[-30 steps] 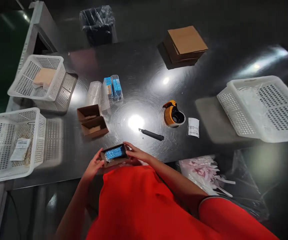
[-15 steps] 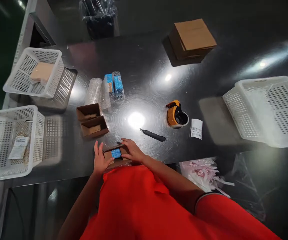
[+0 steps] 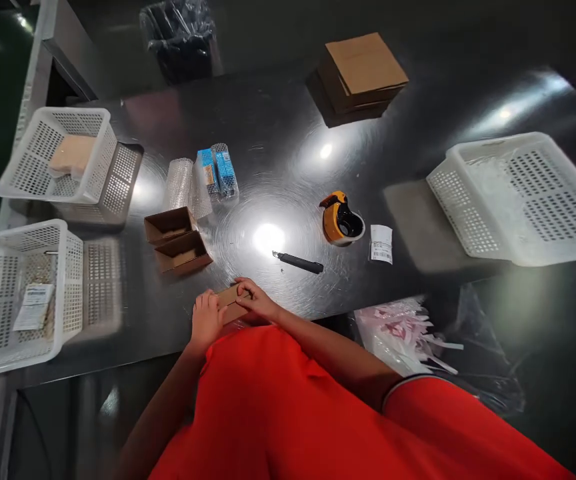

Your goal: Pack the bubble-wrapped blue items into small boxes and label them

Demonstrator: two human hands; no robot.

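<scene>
A small brown cardboard box (image 3: 232, 303) lies at the table's near edge, right in front of my body. Its top flaps are folded over, and whatever is inside is hidden. My left hand (image 3: 207, 319) grips the left end with bent fingers on top. At the right end, my right hand (image 3: 259, 303) holds the box, fingers curled over the flaps. Just beyond my hands lies a black utility knife (image 3: 299, 263). Two open cardboard boxes (image 3: 181, 243) stand side by side to the upper left, nothing visible inside them.
Bubble-wrapped blue boxes (image 3: 217, 172) and a bubble wrap roll (image 3: 179, 183) lie behind the open boxes. An orange tape dispenser (image 3: 341, 220) and a white label stack (image 3: 381, 244) sit rightward. White baskets (image 3: 511, 257) flank the table; flat cardboard (image 3: 368, 63) is stacked at the back.
The flaps of the box between my hands have been folded shut over the blue item that showed inside. Both hands have closed in on the box. The view has shifted slightly.
</scene>
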